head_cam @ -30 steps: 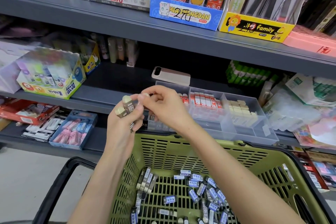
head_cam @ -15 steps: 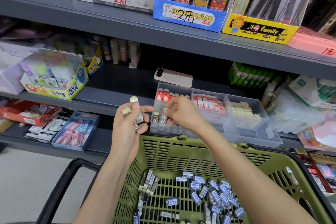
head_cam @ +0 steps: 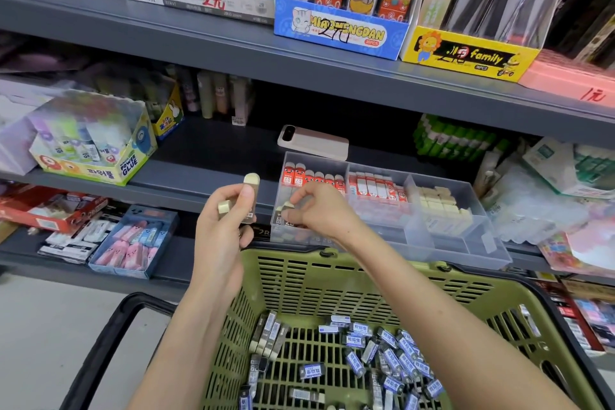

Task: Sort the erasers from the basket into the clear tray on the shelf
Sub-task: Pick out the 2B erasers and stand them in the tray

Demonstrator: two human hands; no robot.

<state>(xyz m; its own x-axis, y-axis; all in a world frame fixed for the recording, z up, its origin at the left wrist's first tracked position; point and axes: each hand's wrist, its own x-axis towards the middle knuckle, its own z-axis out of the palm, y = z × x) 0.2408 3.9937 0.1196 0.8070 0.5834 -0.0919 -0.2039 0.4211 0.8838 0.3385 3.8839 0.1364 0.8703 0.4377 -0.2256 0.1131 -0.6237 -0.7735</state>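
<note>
While my right hand [head_cam: 321,211] pinches one eraser [head_cam: 287,207] in the leftmost compartment of the clear tray [head_cam: 482,243], my left hand [head_cam: 223,226] grips the spare erasers [head_cam: 252,179] upright, long axes vertical, just left of it. I judge the right hand nearer.

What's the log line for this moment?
left hand: grips spare erasers | right hand: pinches eraser at clear tray | basket: loose erasers inside
</note>
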